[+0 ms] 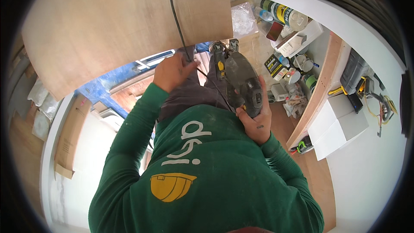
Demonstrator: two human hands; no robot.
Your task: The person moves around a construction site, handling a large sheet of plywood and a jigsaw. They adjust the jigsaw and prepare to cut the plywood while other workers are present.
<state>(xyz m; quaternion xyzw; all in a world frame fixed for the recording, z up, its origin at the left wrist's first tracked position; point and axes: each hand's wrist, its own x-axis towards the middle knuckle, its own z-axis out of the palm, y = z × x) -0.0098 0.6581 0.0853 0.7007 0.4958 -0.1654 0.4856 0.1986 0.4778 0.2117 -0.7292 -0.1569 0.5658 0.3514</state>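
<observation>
My right hand [258,125] is wrapped round the rear handle of a dusty dark grey corded power tool [242,71], which looks like a circular saw with yellow parts. The tool is held in front of my body, its far end close to the plywood. A black power cord [172,8] runs down over the plywood sheet [125,17] and on toward the tool's handle. My left hand [172,72] pinches this cord just below the sheet's near edge, left of the tool. The tool's underside is hidden.
At the right, cluttered bottles, cups and a green-and-yellow canister [284,15] lie by a wooden frame [319,88]. Beyond it are a white box [338,125], a dark tool case [354,71] and a tape measure [303,146]. Blue sheeting [105,84] lies below, left.
</observation>
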